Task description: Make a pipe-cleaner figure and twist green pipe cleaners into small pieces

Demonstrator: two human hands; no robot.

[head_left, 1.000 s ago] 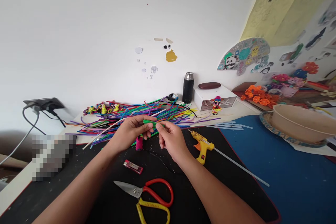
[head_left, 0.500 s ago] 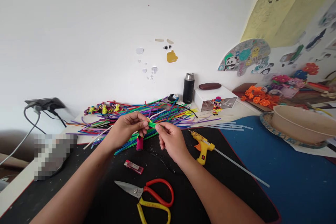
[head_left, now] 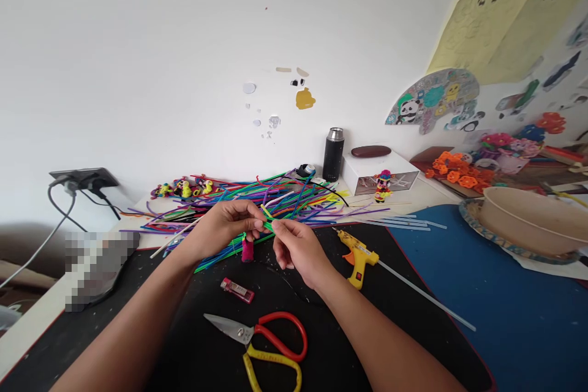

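Note:
My left hand [head_left: 225, 228] and my right hand [head_left: 296, 246] meet above the black mat [head_left: 138, 318], and both pinch a short green pipe cleaner [head_left: 267, 220] between their fingertips. The piece is bent and sticks up slightly between the two hands. Just below them a small pink fuzzy figure [head_left: 248, 250] stands on the mat. Behind the hands lies a wide pile of coloured pipe cleaners [head_left: 275, 196].
Red and yellow scissors [head_left: 266, 340] and a red lighter [head_left: 237, 290] lie near me. A yellow glue gun [head_left: 357, 255] rests to the right, with a black flask [head_left: 332, 154], a white box [head_left: 383, 171] and a beige bowl [head_left: 528, 214] beyond.
Both hands have kept their grip on the green pipe cleaner. The fingers have worked it from lying flat to a bent, more upright shape, and the right hand has drawn closer to the left.

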